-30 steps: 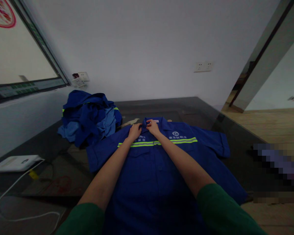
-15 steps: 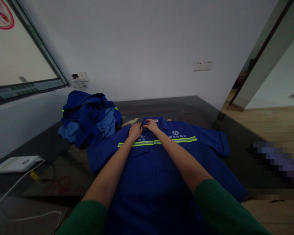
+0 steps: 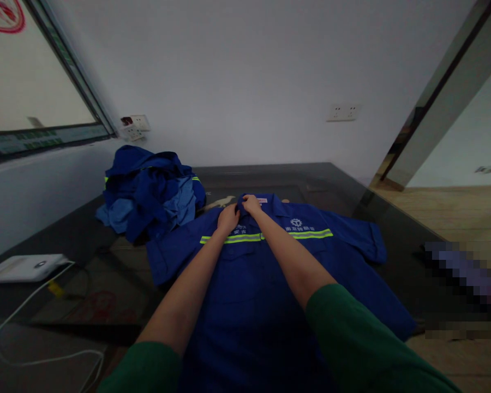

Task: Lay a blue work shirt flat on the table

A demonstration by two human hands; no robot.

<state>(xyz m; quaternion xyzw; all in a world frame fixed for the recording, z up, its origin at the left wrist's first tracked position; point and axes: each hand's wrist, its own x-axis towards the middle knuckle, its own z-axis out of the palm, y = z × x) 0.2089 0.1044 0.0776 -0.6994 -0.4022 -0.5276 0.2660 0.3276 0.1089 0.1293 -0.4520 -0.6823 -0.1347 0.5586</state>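
Currently both at the collar of blue work shirt (image 3: 270,284), spread flat front-up on dark table (image 3: 85,240): left hand (image 3: 228,219) pressing just below collar, fingers together; right hand (image 3: 251,204) pinching collar edge. Heap of blue clothes (image 3: 151,191) just left, white box (image 3: 24,267) near table edge.

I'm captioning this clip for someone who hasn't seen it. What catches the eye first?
A blue work shirt with a bright yellow-green stripe lies spread flat on the dark table. The left hand and right hand meet at its collar. A heap of blue clothes sits at the table's far left.
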